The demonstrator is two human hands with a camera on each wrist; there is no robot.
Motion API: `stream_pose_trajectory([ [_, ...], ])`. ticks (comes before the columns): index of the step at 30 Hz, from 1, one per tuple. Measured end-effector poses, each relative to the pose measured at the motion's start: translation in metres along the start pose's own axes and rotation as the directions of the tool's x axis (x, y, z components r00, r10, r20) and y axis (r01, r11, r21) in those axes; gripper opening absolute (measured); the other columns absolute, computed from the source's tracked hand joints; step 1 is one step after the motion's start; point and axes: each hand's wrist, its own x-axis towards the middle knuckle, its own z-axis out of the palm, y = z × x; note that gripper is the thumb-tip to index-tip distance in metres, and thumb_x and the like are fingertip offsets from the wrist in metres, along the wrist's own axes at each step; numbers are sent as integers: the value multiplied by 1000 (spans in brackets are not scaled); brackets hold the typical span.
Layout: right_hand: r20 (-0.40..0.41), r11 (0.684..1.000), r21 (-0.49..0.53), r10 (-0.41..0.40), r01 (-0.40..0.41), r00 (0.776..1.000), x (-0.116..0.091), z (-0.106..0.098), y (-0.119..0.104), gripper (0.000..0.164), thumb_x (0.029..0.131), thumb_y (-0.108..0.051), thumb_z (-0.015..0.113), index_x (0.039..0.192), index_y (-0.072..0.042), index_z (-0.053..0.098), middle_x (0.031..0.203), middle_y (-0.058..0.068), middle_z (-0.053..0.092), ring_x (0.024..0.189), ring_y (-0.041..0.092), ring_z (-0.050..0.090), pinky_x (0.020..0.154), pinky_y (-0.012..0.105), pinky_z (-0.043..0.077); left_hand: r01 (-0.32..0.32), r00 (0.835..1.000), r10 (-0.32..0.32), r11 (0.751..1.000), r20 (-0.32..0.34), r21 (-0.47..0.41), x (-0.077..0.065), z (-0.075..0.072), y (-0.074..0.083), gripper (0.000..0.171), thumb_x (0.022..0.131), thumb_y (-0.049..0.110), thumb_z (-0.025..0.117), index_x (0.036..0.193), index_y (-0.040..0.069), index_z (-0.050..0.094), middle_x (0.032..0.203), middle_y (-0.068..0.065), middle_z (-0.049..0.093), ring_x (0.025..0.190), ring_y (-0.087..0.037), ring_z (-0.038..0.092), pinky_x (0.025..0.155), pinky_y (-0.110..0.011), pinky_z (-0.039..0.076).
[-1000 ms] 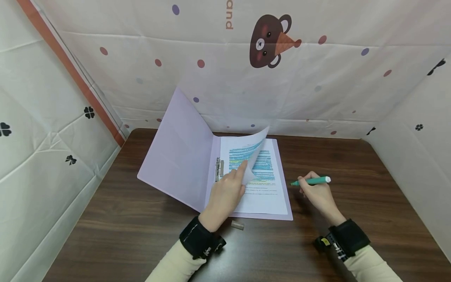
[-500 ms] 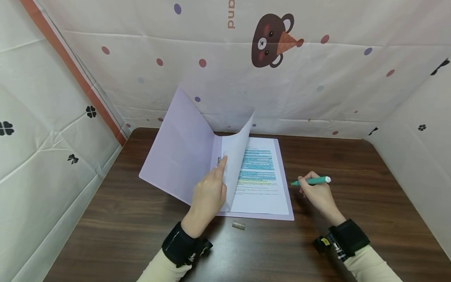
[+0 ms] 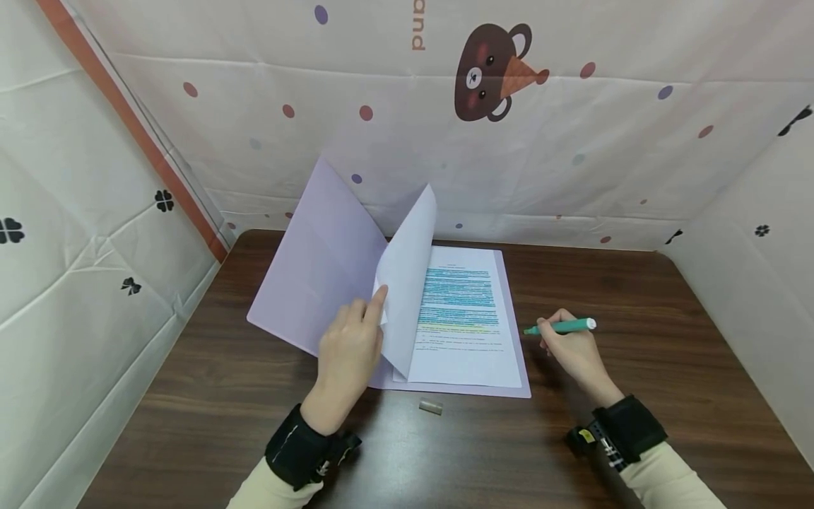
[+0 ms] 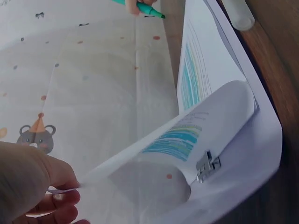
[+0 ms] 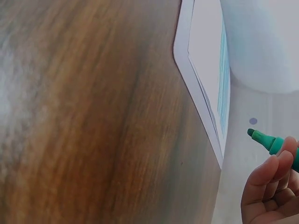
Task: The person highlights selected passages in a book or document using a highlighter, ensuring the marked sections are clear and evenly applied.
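Note:
My left hand (image 3: 348,346) pinches the edge of a turned-up sheet of paper (image 3: 410,283), thumb against fingers, as the left wrist view shows. The sheet bows upright over the lilac folder (image 3: 331,261), which lies open. Beneath it, a printed page (image 3: 464,360) carries blue and yellow highlighted lines. A metal clip (image 4: 208,165) sits by the folder's spine. To the right of the folder, my right hand (image 3: 575,353) holds a green highlighter (image 3: 569,326) with its tip bare, pointing left and off the paper.
A small grey cylinder (image 3: 430,406) lies on the dark wooden table (image 3: 470,459) in front of the folder. White patterned cloth (image 3: 254,106) hangs behind the table and at both sides. The folder's cover leans up near the back cloth.
My left hand has moved left, turning the sheet over toward the folder's cover and uncovering more of the page below. The right hand and highlighter have stayed in place.

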Motion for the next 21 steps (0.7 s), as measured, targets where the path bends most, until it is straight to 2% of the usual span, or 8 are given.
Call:
stream_pose_trajectory([
  [3, 1, 1000, 5, 4, -4, 1000, 0, 1, 1, 34, 91, -39, 48, 81, -7, 50, 65, 11, 59, 55, 23, 54, 45, 36, 45, 15, 1000, -15, 1000, -7, -18, -3, -3, -4, 56, 73, -5, 63, 125, 8, 51, 79, -12, 52, 57, -18, 40, 37, -25, 34],
  [7, 8, 1000, 5, 6, -6, 1000, 0, 1, 1, 36, 91, -42, 46, 81, -8, 49, 65, 11, 59, 56, 24, 54, 44, 44, 45, 53, 999, -53, 997, 3, -63, -7, -6, -7, 58, 72, -10, 60, 126, 9, 49, 100, -20, 52, 58, -20, 43, 37, -26, 37],
  [11, 7, 1000, 8, 15, -15, 1000, 0, 1, 0, 37, 90, -44, 47, 81, -8, 49, 66, 11, 58, 57, 26, 54, 45, 44, 44, 63, 998, -63, 996, 7, -60, -10, -6, -10, 60, 74, -12, 57, 129, 10, 47, 128, -22, 41, 66, -26, 50, 34, -26, 33],
  [14, 7, 1000, 9, 21, -21, 1000, 0, 0, 0, 36, 90, -42, 47, 81, -8, 50, 66, 11, 58, 57, 26, 54, 45, 43, 44, 31, 999, -31, 999, -7, -23, -12, -6, -13, 57, 77, -13, 55, 129, 9, 47, 139, -19, 33, 75, -29, 54, 34, -27, 33],
  [17, 14, 1000, 1, 17, -17, 1000, -1, -1, -1, 34, 91, -40, 48, 81, -7, 50, 67, 11, 58, 57, 25, 54, 46, 37, 44, -30, 999, 30, 999, -11, 38, -13, -5, -17, 49, 78, -13, 53, 122, 7, 53, 136, -15, 41, 67, -25, 50, 36, -26, 31],
  [21, 14, 1000, -1, 11, -11, 1000, -1, -1, -1, 36, 91, -42, 48, 81, -7, 50, 68, 12, 58, 57, 26, 54, 47, 34, 44, -110, 994, 110, 989, 5, 98, -15, -5, -20, 34, 78, -11, 55, 106, 5, 63, 116, -12, 59, 56, -20, 40, 39, -25, 31],
])
